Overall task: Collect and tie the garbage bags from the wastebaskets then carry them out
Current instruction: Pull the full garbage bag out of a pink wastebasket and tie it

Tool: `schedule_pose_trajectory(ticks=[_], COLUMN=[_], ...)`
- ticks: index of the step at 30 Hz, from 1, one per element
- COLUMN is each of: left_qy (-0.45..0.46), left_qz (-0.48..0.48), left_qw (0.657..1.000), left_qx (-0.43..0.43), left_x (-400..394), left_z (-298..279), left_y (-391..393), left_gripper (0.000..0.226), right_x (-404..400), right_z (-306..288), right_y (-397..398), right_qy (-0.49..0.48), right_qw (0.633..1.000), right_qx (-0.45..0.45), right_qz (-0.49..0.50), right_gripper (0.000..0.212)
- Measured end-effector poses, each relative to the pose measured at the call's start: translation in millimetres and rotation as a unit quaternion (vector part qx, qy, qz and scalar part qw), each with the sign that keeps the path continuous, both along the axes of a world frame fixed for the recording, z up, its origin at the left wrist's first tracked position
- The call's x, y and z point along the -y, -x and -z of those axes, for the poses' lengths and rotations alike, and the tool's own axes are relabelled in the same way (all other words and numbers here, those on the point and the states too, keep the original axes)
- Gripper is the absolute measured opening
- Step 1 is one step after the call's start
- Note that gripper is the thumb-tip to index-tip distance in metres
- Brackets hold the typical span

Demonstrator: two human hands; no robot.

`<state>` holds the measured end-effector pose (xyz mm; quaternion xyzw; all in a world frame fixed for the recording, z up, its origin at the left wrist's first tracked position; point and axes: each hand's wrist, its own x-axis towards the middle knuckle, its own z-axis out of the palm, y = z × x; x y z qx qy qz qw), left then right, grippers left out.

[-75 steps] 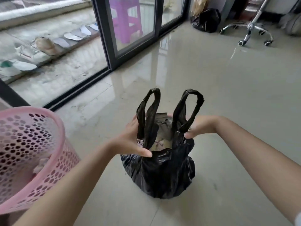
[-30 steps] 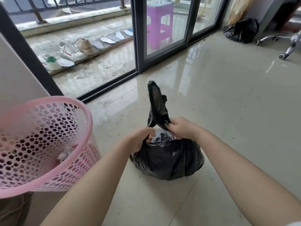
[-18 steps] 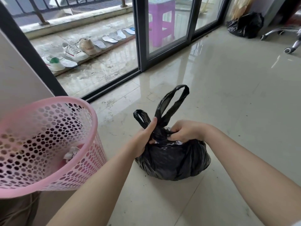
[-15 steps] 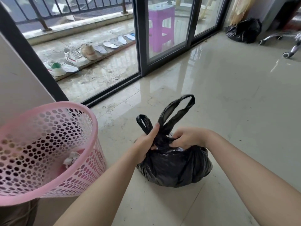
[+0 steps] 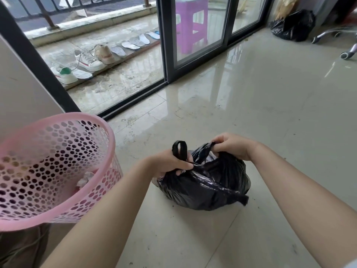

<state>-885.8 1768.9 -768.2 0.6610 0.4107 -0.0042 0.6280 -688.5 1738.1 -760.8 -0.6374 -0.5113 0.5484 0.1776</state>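
Nearest on the left stands the pink basket (image 5: 58, 167), with a scrap of paper inside. Just right of it, on the floor (image 5: 270, 105), sits the black bag (image 5: 204, 186). The left hand (image 5: 170, 164) grips one handle loop, the right hand (image 5: 231, 146) pinches the other, the hands drawn apart over the bag's mouth. The step looks like tying: a knot seems half pulled. Next, probably tighten it or cross the handles again, then lift. Far right, by the glass door (image 5: 199, 35), lies a second bag (image 5: 293, 26).
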Motion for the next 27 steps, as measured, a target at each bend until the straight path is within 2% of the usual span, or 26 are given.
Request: schedule_pose_trajectory(ticks=[2,4,6,8,10,12,15,17,19,21,23,27], left_qy=[-0.062,-0.068,-0.081,-0.135,-0.197,-0.217,-0.107,-0.004,0.077,0.123,0.136,0.137], left_qz=[-0.081,-0.182,-0.258,-0.327,-0.373,-0.400,-0.429,-0.422,-0.413,-0.413,-0.410,-0.403], left_qw=[0.995,0.981,0.963,0.935,0.906,0.888,0.867,0.838,0.805,0.783,0.786,0.790], left_qx=[-0.012,-0.012,-0.007,0.008,0.029,0.067,0.228,0.347,0.419,0.449,0.442,0.441], left_x=[-5,-8,-9,-10,-12,-14,-16,-16,-18,-20,-19,-20], left_z=[2,5,4,0,1,5,5,1,1,0,-2,-5], left_y=[-5,-10,-13,-16,-18,-18,-14,-10,-4,0,2,2], left_gripper=[0.029,0.029,0.028,0.024,0.023,0.025,0.032,0.032,0.041,0.057,0.064,0.060], right_x=[-1,-2,-2,-2,-4,-7,-11,-13,-15,-16,-15,-13], right_z=[-4,-8,-11,-13,-14,-15,-13,-9,-6,-6,-7,-2], right_y=[4,4,6,11,16,19,18,16,15,14,15,19], right_qy=[-0.025,-0.018,0.013,0.017,-0.007,-0.033,-0.060,-0.060,-0.043,-0.021,-0.006,-0.014], right_qw=[0.999,0.997,0.996,0.995,0.995,0.996,0.996,0.995,0.995,0.994,0.993,0.998], right_qx=[-0.021,-0.061,-0.085,-0.097,-0.104,-0.086,-0.058,-0.056,-0.052,-0.056,-0.057,-0.047], right_qz=[0.038,0.041,0.009,-0.013,-0.005,0.017,0.033,0.050,0.078,0.096,0.103,0.048], right_gripper=[0.015,0.013,0.024,0.033,0.034,0.029,0.021,0.018,0.025,0.031,0.031,0.018])
